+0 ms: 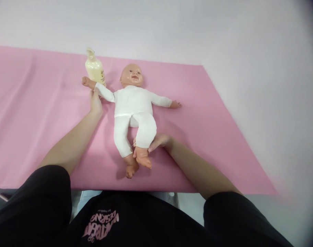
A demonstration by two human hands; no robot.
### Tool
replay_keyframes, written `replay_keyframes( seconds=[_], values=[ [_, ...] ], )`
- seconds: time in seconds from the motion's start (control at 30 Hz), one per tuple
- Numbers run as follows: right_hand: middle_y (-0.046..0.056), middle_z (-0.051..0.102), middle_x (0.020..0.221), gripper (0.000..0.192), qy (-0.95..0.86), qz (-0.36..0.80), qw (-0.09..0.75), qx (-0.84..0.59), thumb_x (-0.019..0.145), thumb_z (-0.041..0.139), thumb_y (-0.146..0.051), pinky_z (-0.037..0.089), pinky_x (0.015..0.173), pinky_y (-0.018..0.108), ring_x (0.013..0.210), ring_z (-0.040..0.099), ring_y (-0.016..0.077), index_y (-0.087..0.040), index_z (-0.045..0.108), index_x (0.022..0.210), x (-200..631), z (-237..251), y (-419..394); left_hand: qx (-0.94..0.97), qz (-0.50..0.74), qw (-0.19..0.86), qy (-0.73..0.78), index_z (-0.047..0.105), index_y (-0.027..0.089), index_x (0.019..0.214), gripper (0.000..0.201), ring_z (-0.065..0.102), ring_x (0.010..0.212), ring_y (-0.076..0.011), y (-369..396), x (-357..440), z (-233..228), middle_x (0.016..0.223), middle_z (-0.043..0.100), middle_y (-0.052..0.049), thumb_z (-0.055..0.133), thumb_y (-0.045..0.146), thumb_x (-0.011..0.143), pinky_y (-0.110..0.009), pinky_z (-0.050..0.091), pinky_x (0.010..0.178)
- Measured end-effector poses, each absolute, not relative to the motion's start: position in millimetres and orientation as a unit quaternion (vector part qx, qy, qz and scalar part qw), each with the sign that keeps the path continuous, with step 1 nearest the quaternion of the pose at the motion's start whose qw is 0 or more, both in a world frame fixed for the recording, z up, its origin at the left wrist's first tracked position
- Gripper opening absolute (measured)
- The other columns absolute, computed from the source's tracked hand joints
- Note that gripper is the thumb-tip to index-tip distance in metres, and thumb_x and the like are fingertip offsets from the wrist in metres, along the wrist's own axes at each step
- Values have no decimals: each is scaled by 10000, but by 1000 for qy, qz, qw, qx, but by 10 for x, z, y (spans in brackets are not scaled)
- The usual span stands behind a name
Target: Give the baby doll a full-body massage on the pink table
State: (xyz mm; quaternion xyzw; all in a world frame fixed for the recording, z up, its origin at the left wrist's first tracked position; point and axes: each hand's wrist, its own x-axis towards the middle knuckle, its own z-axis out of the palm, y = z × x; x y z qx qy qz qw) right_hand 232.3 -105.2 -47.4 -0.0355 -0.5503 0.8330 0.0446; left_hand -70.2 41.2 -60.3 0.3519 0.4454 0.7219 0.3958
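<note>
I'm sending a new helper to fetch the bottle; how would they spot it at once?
Find the pink sheet, then the doll in white lying on it. At the doll's forearm touched by the person's left hand, look just behind: that is the bottle. Its pale yellow body and pump-like top set it apart.

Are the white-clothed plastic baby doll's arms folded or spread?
Spread: the doll has both arms stretched out sideways in opposite directions.
</note>
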Motion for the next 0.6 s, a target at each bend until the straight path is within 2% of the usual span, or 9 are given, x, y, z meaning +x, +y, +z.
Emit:
replay_keyframes(
  seconds=[0.13,0.27,0.47,0.6],
  values=[
    [184,779,1231,646,-545,836,46,-33,795,893,-381,560,987,348,1190,733,270,-132,621,1325,2297,-442,-1074,331,729,399,447,575,275,1073,303,722,1150,-245,402,-691,-585,1195,726,-46,674,528,940,-414,592,1024],
    [184,776,1244,663,-538,840,45,-40,770,914,-374,521,1068,384,1228,717,280,-143,615,1314,2289,-426,-1081,316,728,405,455,569,277,1065,349,705,1180,-240,415,-685,-585,1210,712,-49,746,531,905,-406,583,1059],
    [180,791,1181,692,-524,852,15,8,744,936,-316,527,1058,402,1220,719,286,-155,571,1310,2285,-426,-1051,359,717,379,463,540,264,1109,400,698,1137,-232,373,-668,-586,1251,677,-69,650,620,963,-428,571,1048],
    [190,789,1147,665,-494,867,44,42,764,900,-382,560,985,430,1125,749,295,-156,557,1287,2283,-440,-1066,456,709,318,434,549,277,1142,546,646,1233,-266,300,-623,-562,1264,642,-81,674,740,879,-455,525,1094]
  ],
)
